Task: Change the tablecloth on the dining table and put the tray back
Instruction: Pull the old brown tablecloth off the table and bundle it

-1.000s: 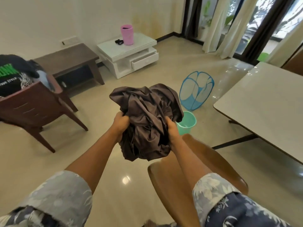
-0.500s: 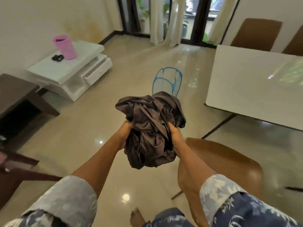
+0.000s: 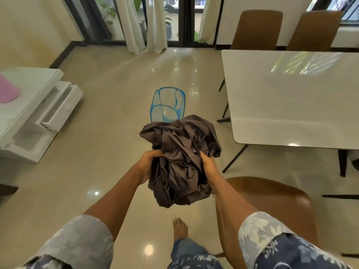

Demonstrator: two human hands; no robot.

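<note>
At the far left a pink cup (image 3: 7, 90) stands on a low white cabinet (image 3: 35, 105) whose drawer is pulled partly out. Moving inward, our left hand (image 3: 148, 162) has its fingers curled into the left side of a bunched dark brown tablecloth (image 3: 180, 158), gripping a fold of it. We hold the cloth in the air in front of us, above the shiny tiled floor and off the table. Behind it a blue mesh basket (image 3: 168, 103) stands on the floor, its near edge hidden by the top of the bundle. Below the cloth, one bare foot (image 3: 180, 228) rests on the tiles. Our right hand (image 3: 208, 167) clasps the right side of the bundle, thumb and fingers wrapped into the fabric. Just right of that arm is a brown chair (image 3: 272, 197). Farther right stands the white dining table (image 3: 291, 98), its top bare and glossy, with two brown chairs (image 3: 256, 29) at its far side.
</note>
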